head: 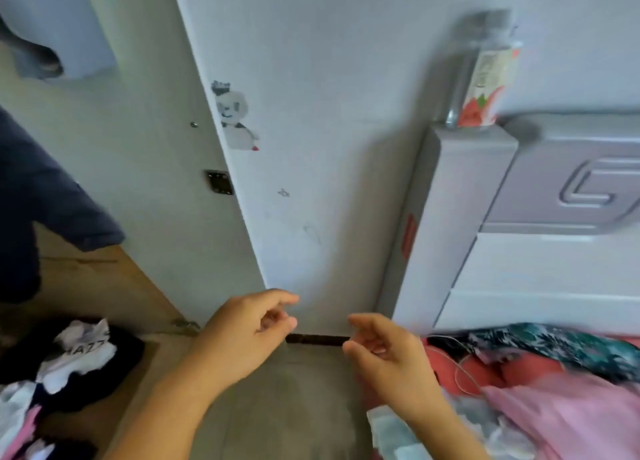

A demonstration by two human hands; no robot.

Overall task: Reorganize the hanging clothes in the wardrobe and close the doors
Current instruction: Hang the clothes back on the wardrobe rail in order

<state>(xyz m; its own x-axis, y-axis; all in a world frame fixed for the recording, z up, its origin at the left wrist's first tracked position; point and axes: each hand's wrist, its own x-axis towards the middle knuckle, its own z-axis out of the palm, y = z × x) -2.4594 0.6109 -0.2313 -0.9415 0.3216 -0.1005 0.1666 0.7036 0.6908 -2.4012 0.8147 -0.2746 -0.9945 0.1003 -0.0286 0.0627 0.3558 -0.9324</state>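
I take the pale grey wardrobe door (214, 196), swung open with a small black hinge plate on its inner face, as my landmark. Just below its bottom corner my left hand (242, 335) floats with loosely curled fingers, thumb near the fingertips, holding nothing. My right hand (381, 352) sits a little further right of that corner, fingers likewise relaxed and half-curled, gripping nothing; the two hands are near each other but apart.

To the left of the door, a dark navy hanging garment (41, 200) drapes down inside the wardrobe, above the brown wooden wardrobe floor (104, 286). Further down and left of the door lies a heap of black, white and pink crumpled clothes (65, 362), one piece with printed lettering I cannot read fully because of blur.

Right of the door stands the plain white wall (329, 113), bearing a small cartoon panda sticker (235, 116) close to the door's edge. Beyond that, well right of the door, a light grey padded headboard (519, 200) carries a clear bottle with a red-and-white label (485, 78) on its top corner. Below the headboard, pink and teal patterned bedding (554, 390) is bunched up.
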